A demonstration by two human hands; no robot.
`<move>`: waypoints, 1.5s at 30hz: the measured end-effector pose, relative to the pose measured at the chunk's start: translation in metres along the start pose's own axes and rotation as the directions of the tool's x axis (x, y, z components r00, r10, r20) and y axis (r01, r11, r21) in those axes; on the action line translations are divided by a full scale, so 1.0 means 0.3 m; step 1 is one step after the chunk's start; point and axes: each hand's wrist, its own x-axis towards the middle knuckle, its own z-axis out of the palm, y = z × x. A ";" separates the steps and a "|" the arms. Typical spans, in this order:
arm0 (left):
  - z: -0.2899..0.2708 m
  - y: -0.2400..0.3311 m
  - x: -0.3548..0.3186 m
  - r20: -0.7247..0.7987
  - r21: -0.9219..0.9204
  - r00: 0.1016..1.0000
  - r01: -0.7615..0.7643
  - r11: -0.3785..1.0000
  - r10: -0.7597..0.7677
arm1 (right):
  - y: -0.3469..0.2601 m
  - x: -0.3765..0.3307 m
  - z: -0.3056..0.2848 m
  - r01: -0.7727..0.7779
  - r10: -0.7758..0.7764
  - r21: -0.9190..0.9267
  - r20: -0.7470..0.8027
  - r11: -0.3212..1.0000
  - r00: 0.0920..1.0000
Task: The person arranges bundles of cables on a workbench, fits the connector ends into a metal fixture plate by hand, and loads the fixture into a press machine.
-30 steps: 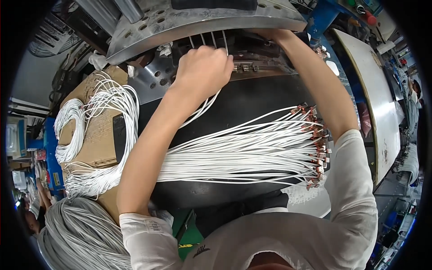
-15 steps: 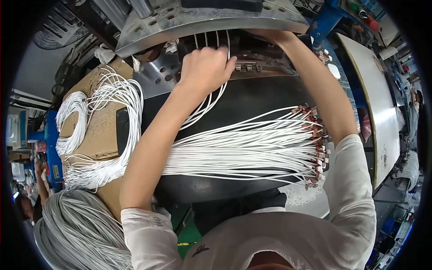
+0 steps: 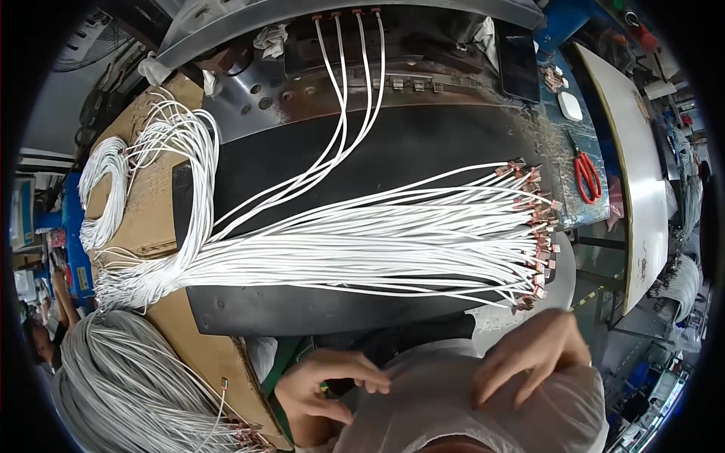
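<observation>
A thick bundle of white wires [image 3: 362, 253] lies across a black mat [image 3: 423, 143], its copper-coloured terminals [image 3: 538, 234] fanned out at the right end. Several wires [image 3: 349, 90] run from the bundle up to the grey machine [image 3: 249, 26] at the top, their ends at its edge. My left hand [image 3: 325, 386] is low, close to my body, fingers curled against my white shirt [image 3: 423, 408], holding nothing that shows. My right hand [image 3: 532, 355] rests flat on the shirt, fingers apart, just below the terminals.
The wires loop in white coils [image 3: 162, 151] over cardboard [image 3: 143, 226] at the left. A mass of grey wires [image 3: 121, 385] fills the lower left. Red scissors [image 3: 587, 174], a small white box [image 3: 570, 106] and a dark phone [image 3: 519, 68] lie at the right, beside a white panel [image 3: 638, 174].
Both hands have come away from the machine at the top and dropped to my shirt. The wires they were handling now stand alone, leading up to the machine.
</observation>
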 end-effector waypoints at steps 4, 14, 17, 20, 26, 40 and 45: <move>0.013 -0.360 -0.222 -0.503 -0.050 0.828 0.256 0.966 -0.245 | 0.334 -0.065 0.351 -0.156 0.459 0.436 -0.781 0.886 0.423; -0.048 -0.443 -0.130 -0.918 -0.243 0.364 -0.202 0.949 -0.158 | 0.650 0.004 0.295 0.586 0.330 0.239 -0.943 0.774 -0.050; -0.067 -0.477 -0.159 -0.941 -0.208 0.304 -0.163 0.965 -0.152 | 0.615 0.034 0.256 0.643 0.334 0.284 -0.941 0.711 0.045; -0.079 -0.478 -0.155 -0.956 -0.195 0.249 -0.132 0.972 -0.158 | 0.607 0.040 0.239 0.652 0.337 0.339 -0.932 0.678 0.133; -0.103 -0.490 -0.207 -0.926 -0.129 0.366 -0.074 0.989 -0.093 | 0.570 0.110 0.192 0.653 0.372 0.290 -0.928 0.700 0.014; -0.127 0.241 0.539 0.041 0.993 0.910 -0.085 0.088 0.413 | -0.263 0.204 -0.345 -0.574 -0.164 -0.818 -0.571 0.031 0.805; -0.394 0.291 0.516 0.116 0.984 0.937 -0.064 -0.167 0.329 | -0.290 0.115 -0.459 -0.702 0.054 -0.703 -0.710 -0.110 0.702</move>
